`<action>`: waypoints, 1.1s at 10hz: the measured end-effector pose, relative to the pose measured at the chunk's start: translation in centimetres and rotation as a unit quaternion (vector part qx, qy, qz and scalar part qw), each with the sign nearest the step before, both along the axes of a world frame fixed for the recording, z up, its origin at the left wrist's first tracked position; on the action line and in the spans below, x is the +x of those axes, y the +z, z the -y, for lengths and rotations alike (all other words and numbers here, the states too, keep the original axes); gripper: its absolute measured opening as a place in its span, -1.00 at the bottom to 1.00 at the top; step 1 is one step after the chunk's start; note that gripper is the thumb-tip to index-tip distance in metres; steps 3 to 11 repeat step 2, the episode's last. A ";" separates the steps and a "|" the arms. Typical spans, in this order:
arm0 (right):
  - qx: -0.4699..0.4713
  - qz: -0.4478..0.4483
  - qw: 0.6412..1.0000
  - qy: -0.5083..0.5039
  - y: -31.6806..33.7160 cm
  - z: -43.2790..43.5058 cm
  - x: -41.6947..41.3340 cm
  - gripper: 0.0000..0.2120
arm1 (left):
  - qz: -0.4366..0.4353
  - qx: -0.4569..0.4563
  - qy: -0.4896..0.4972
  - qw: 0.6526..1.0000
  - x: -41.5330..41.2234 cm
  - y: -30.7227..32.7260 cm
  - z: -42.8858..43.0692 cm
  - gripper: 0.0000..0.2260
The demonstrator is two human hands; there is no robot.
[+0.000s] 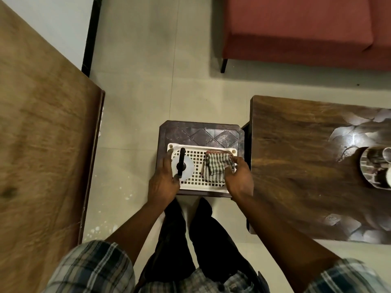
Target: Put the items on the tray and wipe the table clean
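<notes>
A white perforated tray (202,187) rests on a small dark plastic stool (201,132) in front of my legs. On its left part stands a white spray bottle (181,163) with a black trigger head, seen from above. A crumpled checked cloth (215,168) lies on the right part. My left hand (163,182) grips the tray's left edge, thumb on top beside the bottle. My right hand (240,178) grips the right front corner, its thumb touching the cloth.
A dark wooden coffee table (296,155) stands right of the stool, with a plate of cups (376,166) at its right end. A large brown table (42,123) fills the left side. A red sofa (296,24) stands beyond on the tiled floor.
</notes>
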State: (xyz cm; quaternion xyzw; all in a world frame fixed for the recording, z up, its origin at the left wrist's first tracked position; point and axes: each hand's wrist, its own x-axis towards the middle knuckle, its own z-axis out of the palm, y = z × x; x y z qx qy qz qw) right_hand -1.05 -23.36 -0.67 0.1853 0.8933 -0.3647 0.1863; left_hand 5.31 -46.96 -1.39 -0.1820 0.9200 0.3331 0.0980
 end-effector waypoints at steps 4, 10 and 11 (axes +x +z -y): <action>-0.019 -0.080 0.988 0.132 5.5 1.7 -1.1 -0.54 | -0.080 -0.035 0.046 0.995 -1.2 5.7 1.4 -0.65; -0.019 -0.080 0.988 0.132 5.5 1.7 -1.1 -0.54 | -0.080 -0.035 0.046 0.995 -1.2 5.7 1.4 -0.65; -0.019 -0.080 0.988 0.132 5.5 1.7 -1.1 -0.54 | -0.080 -0.035 0.046 0.995 -1.2 5.7 1.4 -0.65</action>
